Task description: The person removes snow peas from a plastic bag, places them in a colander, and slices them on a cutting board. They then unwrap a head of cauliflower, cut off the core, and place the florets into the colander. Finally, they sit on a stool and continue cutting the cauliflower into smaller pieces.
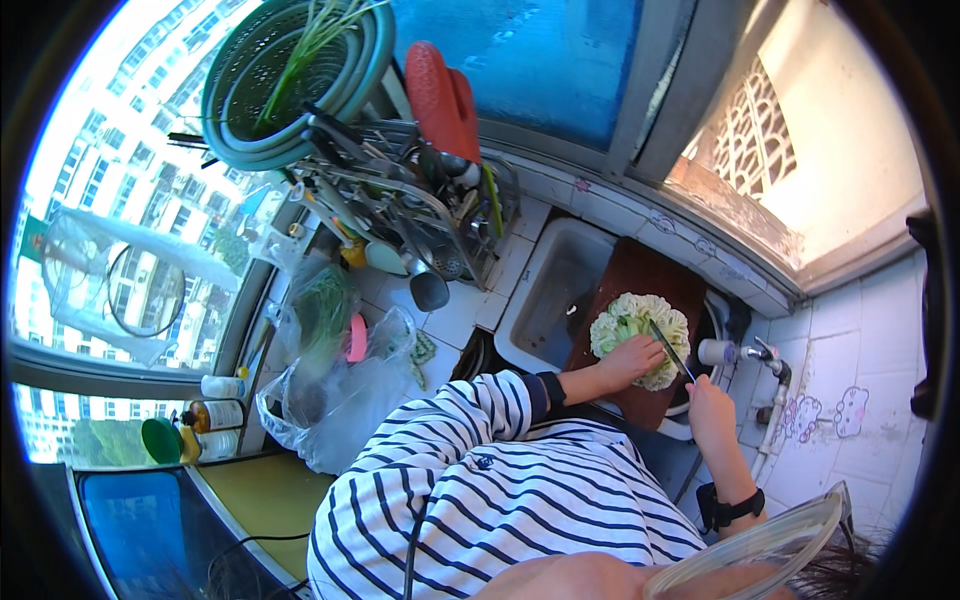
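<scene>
A head of cauliflower (611, 321) lies on a brown cutting board (634, 270), its florets spread around a pale green stem. My left hand (631, 361) rests on its near side and steadies it, fingers bent over the florets. In my right hand (709, 412) is the handle of a kitchen knife (671, 349), whose blade reaches up and left across the cauliflower, close to my left fingertips. How deep the blade sits cannot be told. The board lies across the sink (517, 319) and covers its right part.
A tap (769, 356) juts from the tiled wall at the right. Left of the sink are a ladle (429, 291), a crowded dish rack (450, 217) and plastic bags (360, 412) with greens. Stacked green colanders (217, 112) and a red oven mitt (442, 97) stand behind.
</scene>
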Motion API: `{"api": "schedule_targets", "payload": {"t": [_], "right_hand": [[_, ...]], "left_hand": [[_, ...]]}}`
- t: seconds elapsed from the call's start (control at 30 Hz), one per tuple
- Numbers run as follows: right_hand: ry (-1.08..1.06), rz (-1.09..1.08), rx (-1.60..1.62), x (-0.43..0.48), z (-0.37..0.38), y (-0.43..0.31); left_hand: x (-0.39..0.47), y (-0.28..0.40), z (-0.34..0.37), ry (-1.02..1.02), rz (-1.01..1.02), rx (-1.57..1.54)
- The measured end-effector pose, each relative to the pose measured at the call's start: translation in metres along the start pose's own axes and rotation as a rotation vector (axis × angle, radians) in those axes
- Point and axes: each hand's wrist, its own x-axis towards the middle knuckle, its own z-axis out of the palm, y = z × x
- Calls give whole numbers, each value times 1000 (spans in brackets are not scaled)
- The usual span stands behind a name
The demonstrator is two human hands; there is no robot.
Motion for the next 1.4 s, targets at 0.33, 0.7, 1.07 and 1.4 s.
{"api": "schedule_targets", "payload": {"t": [0.33,0.7,1.07,1.4], "right_hand": [[28,-35,-2,10,-8,7],[16,82,68,22,6,0],[-39,-40,79,15,-10,13],[32,46,236,2,-19,42]], "left_hand": [[6,-5,11,-27,-22,54],[12,-3,11,-90,-62,0],[8,-1,5,-176,-74,-39],[7,-3,-5,-214,-106,-50]]}}
